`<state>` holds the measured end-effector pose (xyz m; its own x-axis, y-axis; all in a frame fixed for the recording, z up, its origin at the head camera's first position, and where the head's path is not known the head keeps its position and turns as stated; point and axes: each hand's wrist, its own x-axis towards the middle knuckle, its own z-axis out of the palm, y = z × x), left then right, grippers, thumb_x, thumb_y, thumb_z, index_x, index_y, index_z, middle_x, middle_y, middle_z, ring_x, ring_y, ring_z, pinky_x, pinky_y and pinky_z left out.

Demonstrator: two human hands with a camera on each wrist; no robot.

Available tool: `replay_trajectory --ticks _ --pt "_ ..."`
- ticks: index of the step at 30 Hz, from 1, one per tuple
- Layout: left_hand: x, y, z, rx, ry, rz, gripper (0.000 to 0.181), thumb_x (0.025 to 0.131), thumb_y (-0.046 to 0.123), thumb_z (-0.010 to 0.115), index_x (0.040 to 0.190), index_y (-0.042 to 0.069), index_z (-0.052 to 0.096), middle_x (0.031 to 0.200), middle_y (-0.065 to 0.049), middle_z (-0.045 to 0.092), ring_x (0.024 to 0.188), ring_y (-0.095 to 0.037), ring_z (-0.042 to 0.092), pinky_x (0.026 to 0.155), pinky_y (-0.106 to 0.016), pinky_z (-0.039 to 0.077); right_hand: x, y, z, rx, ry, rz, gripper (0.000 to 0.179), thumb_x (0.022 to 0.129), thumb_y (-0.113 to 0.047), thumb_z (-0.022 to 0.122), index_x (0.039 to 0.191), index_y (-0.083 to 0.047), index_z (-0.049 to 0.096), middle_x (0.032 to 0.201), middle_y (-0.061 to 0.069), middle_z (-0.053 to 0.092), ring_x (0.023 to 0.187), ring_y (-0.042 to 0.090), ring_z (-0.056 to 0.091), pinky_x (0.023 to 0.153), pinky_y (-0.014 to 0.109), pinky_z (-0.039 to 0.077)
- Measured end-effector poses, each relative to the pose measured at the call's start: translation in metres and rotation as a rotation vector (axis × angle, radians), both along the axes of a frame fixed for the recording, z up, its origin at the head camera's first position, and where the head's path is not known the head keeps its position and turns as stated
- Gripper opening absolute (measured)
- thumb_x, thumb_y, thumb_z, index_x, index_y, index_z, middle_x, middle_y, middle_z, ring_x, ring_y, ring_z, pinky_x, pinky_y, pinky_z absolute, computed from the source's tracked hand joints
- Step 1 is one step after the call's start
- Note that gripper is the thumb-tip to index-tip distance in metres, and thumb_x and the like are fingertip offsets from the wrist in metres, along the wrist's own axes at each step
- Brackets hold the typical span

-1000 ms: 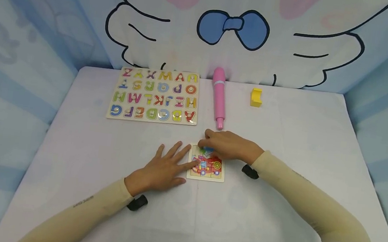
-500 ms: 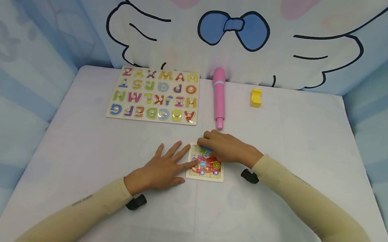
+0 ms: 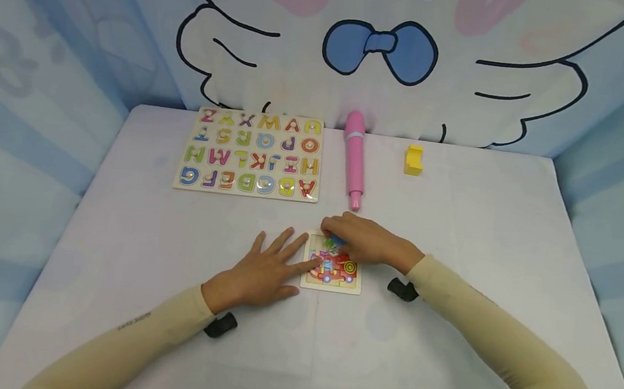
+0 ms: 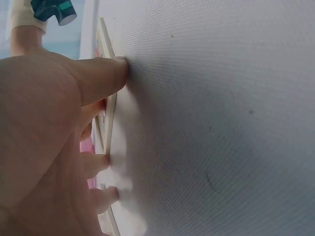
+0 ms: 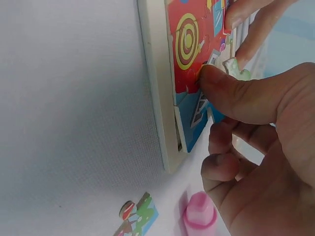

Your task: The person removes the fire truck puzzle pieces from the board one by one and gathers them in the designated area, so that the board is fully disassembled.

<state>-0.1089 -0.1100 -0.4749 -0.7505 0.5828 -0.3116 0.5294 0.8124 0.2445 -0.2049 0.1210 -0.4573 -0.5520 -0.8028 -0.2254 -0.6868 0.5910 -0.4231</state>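
A small wooden jigsaw puzzle (image 3: 352,286) with a red fire engine picture lies in front of the person. The left hand (image 3: 259,278) is flat with spread fingers, and its index finger rests on the puzzle's left side. At the puzzle's upper right edge, the right hand (image 3: 367,239) has curled fingers. In the right wrist view, its thumb and fingers pinch a blue puzzle piece (image 5: 191,125) with a ladder print. One corner of that piece sits raised and tilted above the pale frame (image 5: 160,93). The right hand hides this part in the head view.
A wooden alphabet board (image 3: 249,155) stands behind on the left. Near it lies a pink pen-shaped toy (image 3: 354,164), with a yellow block (image 3: 413,160) farther right. In the right wrist view, a loose green and red piece (image 5: 142,216) lies on the white table.
The right hand has drawn its fingers in a little and sunk slightly over the puzzle's upper edge. The left hand stays in place. The head view has shifted slightly.
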Motion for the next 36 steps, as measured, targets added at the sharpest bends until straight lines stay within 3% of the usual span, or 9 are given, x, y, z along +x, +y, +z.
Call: replay_trajectory --ticks 3,10,15,20,25,29,36 --pt "0.000 0.000 0.001 -0.010 0.001 0.004 0.064 0.099 0.046 0.063 0.158 0.037 0.039 0.171 -0.010 0.012 0.156 -0.037 0.003 0.115 -0.073 0.013 0.002 0.000 -0.001 0.003 0.002 -0.037 0.031 0.090 0.000 0.074 0.115 -0.012 0.061 0.099 -0.001 0.060 0.090 0.018 0.052 0.076 0.031 0.049" --pt "0.000 -0.001 0.002 -0.020 -0.007 0.009 0.064 0.100 0.046 0.062 0.158 0.039 0.038 0.171 -0.009 0.011 0.157 -0.036 0.002 0.116 -0.072 0.013 0.003 -0.001 -0.003 -0.049 -0.046 -0.070 0.027 0.094 0.001 0.068 0.116 -0.011 0.060 0.102 0.002 0.065 0.087 0.018 0.057 0.080 0.036 0.052" --pt "0.000 0.000 0.001 -0.011 -0.005 0.005 0.064 0.100 0.046 0.063 0.158 0.038 0.038 0.171 -0.009 0.011 0.157 -0.036 0.002 0.116 -0.072 0.013 0.005 0.000 -0.005 -0.055 -0.022 -0.088 0.025 0.096 -0.002 0.066 0.119 -0.008 0.065 0.105 0.003 0.068 0.089 0.018 0.060 0.083 0.040 0.054" --pt "0.000 0.001 0.002 -0.011 -0.003 0.010 0.064 0.100 0.047 0.063 0.158 0.039 0.038 0.171 -0.008 0.011 0.157 -0.036 0.003 0.116 -0.072 0.013 0.005 0.011 -0.002 -0.208 -0.057 -0.091 0.021 0.097 -0.001 0.065 0.117 -0.002 0.072 0.108 0.006 0.070 0.092 0.017 0.062 0.085 0.038 0.054" --pt "0.000 0.003 0.000 -0.017 0.004 0.005 0.065 0.100 0.047 0.063 0.158 0.038 0.038 0.171 -0.009 0.012 0.157 -0.037 0.004 0.116 -0.072 0.014 -0.002 0.036 0.014 -0.331 -0.122 -0.244 0.010 0.095 -0.004 0.071 0.104 -0.004 0.068 0.094 0.002 0.068 0.086 0.018 0.060 0.077 0.034 0.051" --pt "0.001 0.003 -0.001 -0.018 0.008 0.009 0.066 0.099 0.047 0.063 0.159 0.037 0.037 0.171 -0.009 0.012 0.156 -0.037 0.004 0.116 -0.072 0.013 -0.014 0.068 0.025 -0.281 -0.149 -0.344 0.011 0.092 -0.003 0.074 0.093 -0.008 0.064 0.083 0.001 0.059 0.082 0.020 0.055 0.073 0.034 0.047" --pt "0.002 0.002 -0.002 -0.004 0.013 0.018 0.065 0.099 0.046 0.064 0.158 0.038 0.038 0.171 -0.009 0.012 0.157 -0.036 0.004 0.116 -0.072 0.012 -0.033 0.109 0.022 -0.103 -0.196 -0.357 0.016 0.090 0.001 0.073 0.085 -0.012 0.064 0.074 0.000 0.050 0.079 0.020 0.050 0.068 0.033 0.041"
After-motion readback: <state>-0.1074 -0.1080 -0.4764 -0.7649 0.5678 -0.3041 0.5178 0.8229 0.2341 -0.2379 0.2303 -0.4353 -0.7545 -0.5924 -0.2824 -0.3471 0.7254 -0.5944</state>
